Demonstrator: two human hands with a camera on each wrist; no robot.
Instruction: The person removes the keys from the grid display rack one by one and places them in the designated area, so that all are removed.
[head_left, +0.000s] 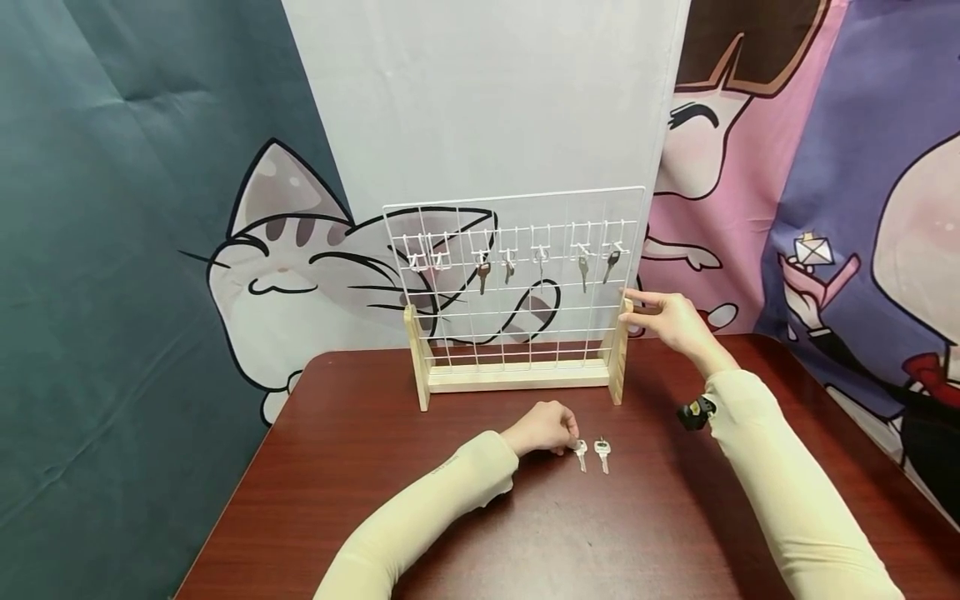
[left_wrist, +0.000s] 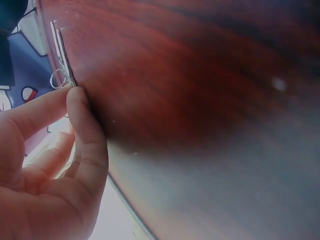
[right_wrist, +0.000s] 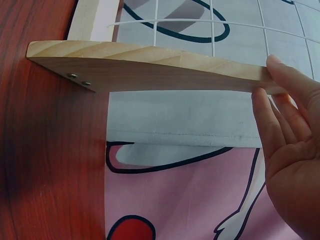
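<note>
On the table, my left hand (head_left: 546, 428) pinches the head of a silver key (head_left: 581, 457) between thumb and finger. In the left wrist view the key (left_wrist: 64, 55) is seen nearly edge-on, with a small ring beside the fingertips. Just right of it lies another silver key (head_left: 603, 457), untouched. My right hand (head_left: 678, 327) holds the top of the right wooden upright (head_left: 618, 358) of a white wire rack (head_left: 517, 312). In the right wrist view, thumb and fingers sit on either side of that upright (right_wrist: 150, 67).
Several keys hang from hooks on the rack, among them a brown-headed key (head_left: 483, 275) and a dark-headed key (head_left: 612, 263). The leftmost hooks (head_left: 426, 262) carry no clear key. A printed cloth backdrop (head_left: 495, 100) stands behind the dark red table (head_left: 337, 467).
</note>
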